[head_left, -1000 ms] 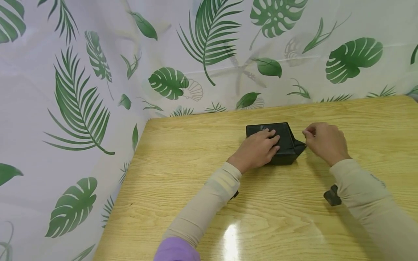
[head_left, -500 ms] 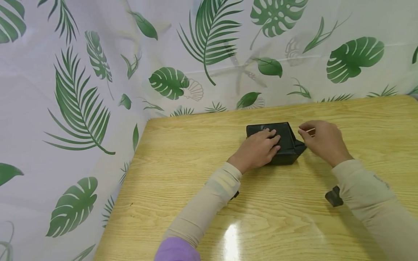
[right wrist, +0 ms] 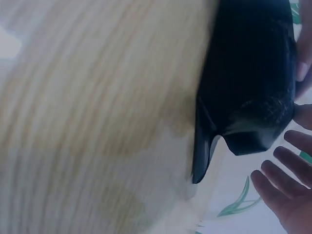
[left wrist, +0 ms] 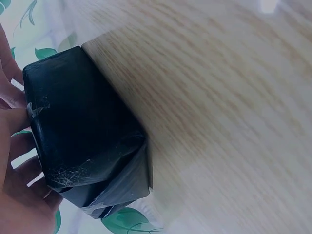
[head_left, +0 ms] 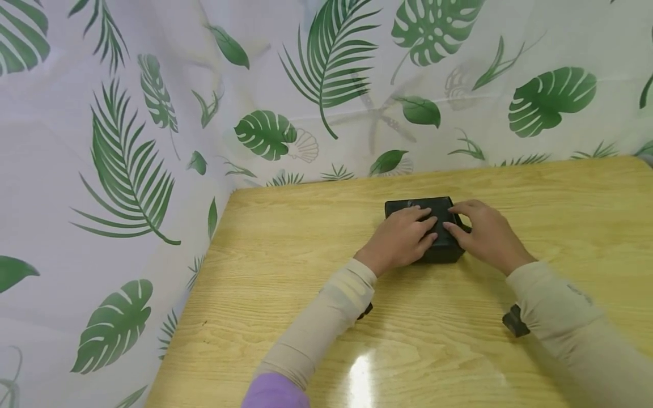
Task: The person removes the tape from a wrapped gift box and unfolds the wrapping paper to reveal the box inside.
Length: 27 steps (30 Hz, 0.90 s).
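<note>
A box wrapped in black sheet material point(head_left: 429, 205) lies on the wooden table. My left hand point(head_left: 400, 235) rests on its top with fingers spread. In the left wrist view, folded wrapping point(left wrist: 117, 190) shows at the end of the box near this hand. At the right end, my right hand point(head_left: 487, 235) touches the top edge with thumb and forefinger apart. Its other fingers stretch out loosely in the right wrist view. There, a loose flap of wrapping point(right wrist: 204, 156) juts out low along the table. Whether anything small sits under the right fingertips is hidden.
The yellow wood-grain table point(head_left: 285, 255) reaches back to a white curtain point(head_left: 357, 124) printed with green leaves. The curtain also hangs along the left side. A small black device point(head_left: 516, 321) is on the right wrist.
My right hand has moved left from beside the flap onto the box's right top edge, its thumb and forefinger spreading from a pinch. My left hand stays put. The view has tilted up slightly.
</note>
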### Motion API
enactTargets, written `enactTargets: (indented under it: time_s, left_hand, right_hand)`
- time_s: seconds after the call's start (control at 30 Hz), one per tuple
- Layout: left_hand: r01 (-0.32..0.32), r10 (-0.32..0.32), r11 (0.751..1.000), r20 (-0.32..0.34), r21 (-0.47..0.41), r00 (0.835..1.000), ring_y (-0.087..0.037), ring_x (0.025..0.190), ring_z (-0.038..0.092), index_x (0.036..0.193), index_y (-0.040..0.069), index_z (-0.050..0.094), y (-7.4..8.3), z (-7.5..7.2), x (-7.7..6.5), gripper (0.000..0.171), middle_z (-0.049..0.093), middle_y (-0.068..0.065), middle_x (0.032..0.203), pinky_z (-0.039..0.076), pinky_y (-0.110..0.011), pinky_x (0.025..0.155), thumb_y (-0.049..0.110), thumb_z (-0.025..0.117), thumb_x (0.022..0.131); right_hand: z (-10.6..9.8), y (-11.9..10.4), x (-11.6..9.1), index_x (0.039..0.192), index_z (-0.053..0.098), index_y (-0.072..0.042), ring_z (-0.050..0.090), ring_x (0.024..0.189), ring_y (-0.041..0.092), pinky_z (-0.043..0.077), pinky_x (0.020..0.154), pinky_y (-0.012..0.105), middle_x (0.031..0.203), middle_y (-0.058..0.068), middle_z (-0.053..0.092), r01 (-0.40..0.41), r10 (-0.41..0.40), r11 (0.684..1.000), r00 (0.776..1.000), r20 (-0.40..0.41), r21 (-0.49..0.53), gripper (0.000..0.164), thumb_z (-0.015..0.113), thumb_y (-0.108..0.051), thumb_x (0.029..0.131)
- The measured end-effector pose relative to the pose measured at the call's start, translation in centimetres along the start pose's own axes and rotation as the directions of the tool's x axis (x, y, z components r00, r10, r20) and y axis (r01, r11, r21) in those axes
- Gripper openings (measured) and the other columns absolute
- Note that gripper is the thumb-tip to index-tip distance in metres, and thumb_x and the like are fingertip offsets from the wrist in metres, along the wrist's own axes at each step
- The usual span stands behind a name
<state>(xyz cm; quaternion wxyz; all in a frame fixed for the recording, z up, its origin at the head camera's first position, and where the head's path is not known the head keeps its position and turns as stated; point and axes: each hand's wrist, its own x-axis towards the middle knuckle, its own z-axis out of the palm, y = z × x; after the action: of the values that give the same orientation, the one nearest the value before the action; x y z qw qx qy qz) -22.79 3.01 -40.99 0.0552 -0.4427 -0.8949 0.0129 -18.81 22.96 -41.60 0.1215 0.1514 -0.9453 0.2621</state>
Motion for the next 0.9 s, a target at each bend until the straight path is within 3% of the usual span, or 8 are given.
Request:
enactTargets:
  time_s: [0.2,0.37,0.7,0.8,0.9]
  left_hand:
    - [0.019,-0.019,0.999,0.001,0.037,1.000,-0.016,0.140,0.045,0.149,0.016,0.053,0.1,0.2,0.1,0.047,0.051,-0.002,0.151,0.031,-0.031,0.117,0.040,0.042,0.110]
    - [0.015,-0.015,1.000,-0.003,0.001,1.000,-0.016,0.138,0.048,0.150,0.014,0.052,0.1,0.1,0.2,0.048,0.050,-0.004,0.152,0.033,-0.029,0.116,0.039,0.044,0.109]
    - [-0.025,0.016,0.995,-0.085,-0.098,0.996,-0.016,0.134,0.053,0.144,0.011,0.058,-0.4,-0.3,-0.4,0.044,0.056,-0.007,0.146,0.036,-0.027,0.113,0.034,0.052,0.107]
    - [-0.006,-0.018,0.988,-0.153,-0.154,0.988,-0.018,0.130,0.056,0.139,0.010,0.063,-1.1,-0.5,-1.3,0.040,0.061,-0.006,0.141,0.040,-0.026,0.111,0.030,0.056,0.106]
    - [0.067,-0.115,0.976,-0.227,-0.205,0.967,-0.017,0.114,0.063,0.132,0.012,0.068,-1.8,-0.9,-2.3,0.033,0.067,-0.004,0.127,0.049,-0.025,0.098,0.027,0.062,0.103]
  right_hand:
    - [0.6,-0.6,-0.5,0.117,0.068,0.012,0.058,0.113,0.051,0.046,0.094,0.064,0.125,0.031,0.059,0.051,-0.052,0.998,0.998,-0.022,-0.034,0.031,0.071,-0.009,0.096]
    - [0.8,-0.8,-0.4,0.112,0.070,0.013,0.060,0.112,0.047,0.048,0.093,0.061,0.120,0.027,0.064,0.118,-0.121,0.989,0.993,-0.020,-0.093,0.025,0.070,-0.005,0.094]
    - [0.9,-0.7,-0.3,0.106,0.072,0.012,0.066,0.100,0.042,0.053,0.087,0.057,0.108,0.024,0.069,0.199,-0.206,0.968,0.978,-0.028,-0.154,0.021,0.072,-0.002,0.091]
    - [0.9,-0.6,-0.3,0.106,0.072,0.012,0.066,0.099,0.041,0.054,0.086,0.056,0.108,0.024,0.068,0.198,-0.205,0.971,0.978,-0.039,-0.138,0.022,0.073,-0.003,0.090]
    - [0.7,-0.4,-0.3,0.108,0.071,0.011,0.065,0.100,0.041,0.053,0.085,0.057,0.109,0.024,0.066,0.183,-0.189,0.977,0.980,-0.054,-0.108,0.023,0.073,-0.005,0.091]
